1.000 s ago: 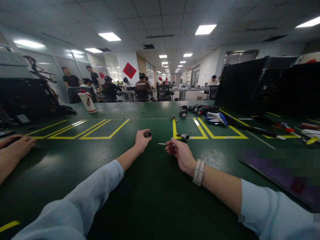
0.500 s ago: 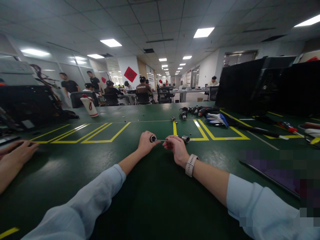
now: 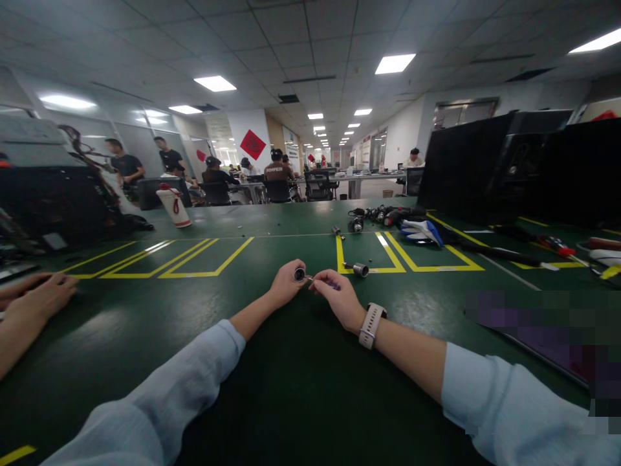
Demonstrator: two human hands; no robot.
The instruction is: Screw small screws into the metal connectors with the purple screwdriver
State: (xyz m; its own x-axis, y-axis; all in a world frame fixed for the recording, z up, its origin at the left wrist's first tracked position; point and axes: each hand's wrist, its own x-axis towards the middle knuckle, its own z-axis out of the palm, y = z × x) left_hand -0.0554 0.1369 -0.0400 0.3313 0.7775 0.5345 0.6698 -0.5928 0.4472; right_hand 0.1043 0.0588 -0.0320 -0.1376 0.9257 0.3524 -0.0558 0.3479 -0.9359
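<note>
My left hand (image 3: 287,285) is closed around a short metal cylinder (image 3: 299,275), its round dark opening turned toward me. Pinched in my right hand (image 3: 343,301) is a slim screwdriver (image 3: 334,285) with a dark purplish handle; its thin tip meets the rim area of the cylinder, though whether it goes inside I cannot tell. Just beyond my right hand, a similar metal cylinder (image 3: 360,270) lies on its side on the green table (image 3: 272,362). A smaller metal piece (image 3: 337,231) rests farther back.
Dark metal parts (image 3: 356,224) and a blue-white glove (image 3: 421,233) lie at the back right. A red-handled screwdriver (image 3: 557,246) is farther right. A white bottle (image 3: 174,206) stands back left. Another person's hand (image 3: 39,301) rests at the left edge. Yellow tape (image 3: 228,259) marks the table.
My right hand has moved left, closer to my left hand, and less of the screwdriver's shaft shows between them. The cylinder has tilted slightly. The cylinder on the table is now more exposed.
</note>
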